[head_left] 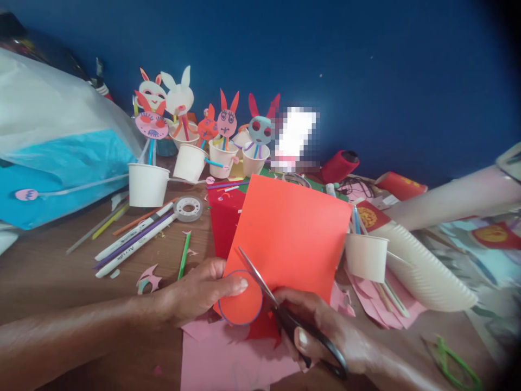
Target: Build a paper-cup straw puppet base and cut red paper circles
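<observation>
My left hand (203, 290) pinches the lower left corner of an orange sheet of paper (297, 228), thumb on top. Under the thumb a circle (240, 304) is outlined in purple on the sheet. Black-handled scissors (280, 312) are gripped in my right hand (325, 326), with fingers through the loops. Their blades lie at the circle's right side, the tip pointing up and left. Whether the blades are parted is hard to make out. Pink paper (228, 358) and a red scrap lie below the sheet.
Paper cups (148, 184) with rabbit-faced figures stand along the back. Markers (134, 247), a tape roll (188, 208) and paper scraps lie at left. Right of the sheet are another cup (366, 258), paper plates (431, 266) and green-handled scissors (456, 364). A blue wall (366, 70) rises behind.
</observation>
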`<state>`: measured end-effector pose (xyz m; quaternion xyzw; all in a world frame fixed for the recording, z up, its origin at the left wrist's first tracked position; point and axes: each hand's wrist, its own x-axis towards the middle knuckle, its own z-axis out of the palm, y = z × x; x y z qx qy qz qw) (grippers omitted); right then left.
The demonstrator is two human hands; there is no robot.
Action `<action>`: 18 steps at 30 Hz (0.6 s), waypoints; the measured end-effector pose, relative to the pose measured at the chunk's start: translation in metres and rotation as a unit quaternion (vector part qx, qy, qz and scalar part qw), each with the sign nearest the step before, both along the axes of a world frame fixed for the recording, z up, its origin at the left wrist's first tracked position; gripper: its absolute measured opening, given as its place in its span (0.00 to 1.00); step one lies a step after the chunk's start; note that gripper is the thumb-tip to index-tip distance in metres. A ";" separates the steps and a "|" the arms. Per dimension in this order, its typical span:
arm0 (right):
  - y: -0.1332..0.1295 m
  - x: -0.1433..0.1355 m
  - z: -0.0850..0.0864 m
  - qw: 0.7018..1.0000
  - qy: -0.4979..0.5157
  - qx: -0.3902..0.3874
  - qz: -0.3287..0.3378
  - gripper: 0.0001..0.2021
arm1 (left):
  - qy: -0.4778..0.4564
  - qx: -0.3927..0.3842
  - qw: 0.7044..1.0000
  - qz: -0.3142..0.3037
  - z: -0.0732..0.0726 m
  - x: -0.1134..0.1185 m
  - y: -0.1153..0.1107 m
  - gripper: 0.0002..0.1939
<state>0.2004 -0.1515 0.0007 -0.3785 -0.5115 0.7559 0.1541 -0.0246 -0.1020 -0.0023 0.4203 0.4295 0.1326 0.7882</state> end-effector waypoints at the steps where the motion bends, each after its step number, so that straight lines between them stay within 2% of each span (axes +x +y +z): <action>1: 0.000 0.000 0.000 1.000 -0.001 -0.003 0.000 0.27 | -0.002 0.003 1.000 0.002 0.001 0.000 0.000 0.16; 9: 0.000 0.001 -0.005 1.000 0.020 -0.005 -0.012 0.27 | 0.006 0.001 1.000 0.009 0.001 0.000 -0.002 0.15; 14: 0.001 0.000 -0.002 0.999 0.018 -0.031 -0.019 0.29 | -0.008 -0.001 1.000 0.006 0.003 0.002 0.000 0.14; 18: -0.002 -0.003 -0.001 0.999 0.034 -0.021 -0.031 0.30 | -0.009 -0.001 0.999 0.034 0.008 0.001 0.000 0.15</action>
